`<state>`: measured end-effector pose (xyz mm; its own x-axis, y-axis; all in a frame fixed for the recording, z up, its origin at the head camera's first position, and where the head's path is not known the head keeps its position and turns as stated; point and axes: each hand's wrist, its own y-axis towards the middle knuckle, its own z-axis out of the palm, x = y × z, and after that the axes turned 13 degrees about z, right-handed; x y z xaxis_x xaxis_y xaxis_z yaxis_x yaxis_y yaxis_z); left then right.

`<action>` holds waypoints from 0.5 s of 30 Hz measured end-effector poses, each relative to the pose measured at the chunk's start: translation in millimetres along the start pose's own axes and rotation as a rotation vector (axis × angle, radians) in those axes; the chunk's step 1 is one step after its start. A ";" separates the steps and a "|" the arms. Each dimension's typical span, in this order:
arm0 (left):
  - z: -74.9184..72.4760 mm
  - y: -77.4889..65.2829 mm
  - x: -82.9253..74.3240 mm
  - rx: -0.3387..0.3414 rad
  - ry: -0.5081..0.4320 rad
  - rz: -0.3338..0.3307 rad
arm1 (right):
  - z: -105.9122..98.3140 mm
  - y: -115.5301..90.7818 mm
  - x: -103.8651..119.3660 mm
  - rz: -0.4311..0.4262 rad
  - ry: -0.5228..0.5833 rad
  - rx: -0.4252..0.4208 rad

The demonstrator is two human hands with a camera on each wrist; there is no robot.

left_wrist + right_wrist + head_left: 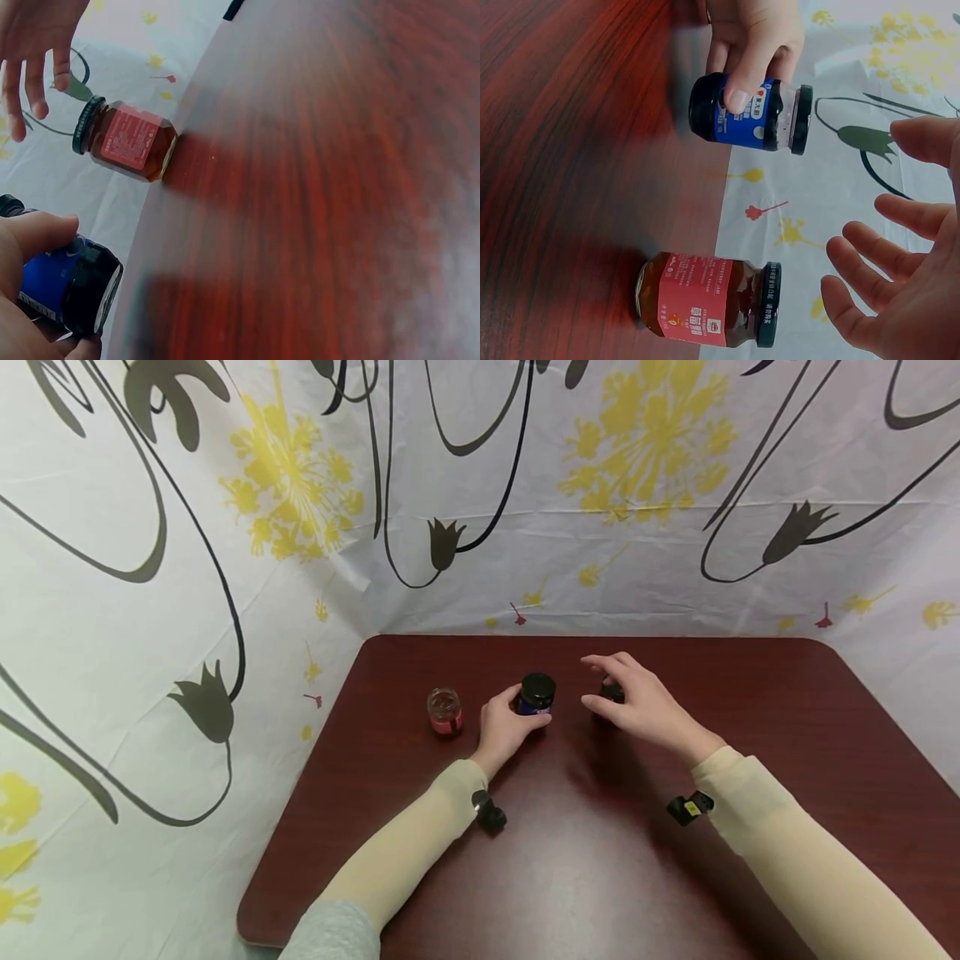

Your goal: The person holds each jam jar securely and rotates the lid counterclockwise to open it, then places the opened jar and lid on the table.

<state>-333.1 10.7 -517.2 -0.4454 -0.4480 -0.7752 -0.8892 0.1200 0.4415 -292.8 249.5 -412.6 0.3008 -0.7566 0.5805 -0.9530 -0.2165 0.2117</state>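
Observation:
My left hand grips a blueberry-coloured jam jar with a blue label and black lid, thumb across the label. In the left wrist view the base of this blue-label jar shows, raised over the table. My right hand is spread beside and above the lid of a strawberry jam jar, with a gap between fingers and jar. That jar stands upright, with a red label, black lid and amber-brown contents. In the head view the right hand hides most of it; its dark lid shows between thumb and fingers.
A glass jar with a red label and no lid in view stands left of my left hand. The dark red wooden table has rounded corners. A white flower-patterned sheet hangs behind it and along its left side.

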 end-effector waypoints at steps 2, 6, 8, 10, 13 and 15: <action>-2.9 -0.4 -2.0 0.008 0.013 -0.002 | -0.2 0.3 0.9 -0.004 -0.003 -0.002; -7.9 -1.5 -5.0 0.025 0.027 0.002 | 0.0 0.8 2.1 -0.009 -0.005 -0.006; -10.2 -2.1 -5.6 0.030 0.030 0.011 | 0.7 1.2 2.0 -0.014 -0.007 -0.009; -12.5 -3.0 -6.0 0.032 0.032 0.024 | 1.5 1.3 1.9 -0.021 -0.007 -0.011; -16.6 -4.8 -7.1 0.037 0.027 0.039 | 2.9 1.6 2.2 -0.026 -0.001 -0.012; -19.2 -6.4 -7.9 0.043 0.025 0.044 | 3.6 1.6 2.6 -0.023 -0.001 -0.009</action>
<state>-321.9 -3.6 -505.3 -0.4815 -0.4638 -0.7437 -0.8729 0.1778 0.4543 -293.7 244.9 -413.6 0.3230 -0.7521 0.5744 -0.9454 -0.2285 0.2324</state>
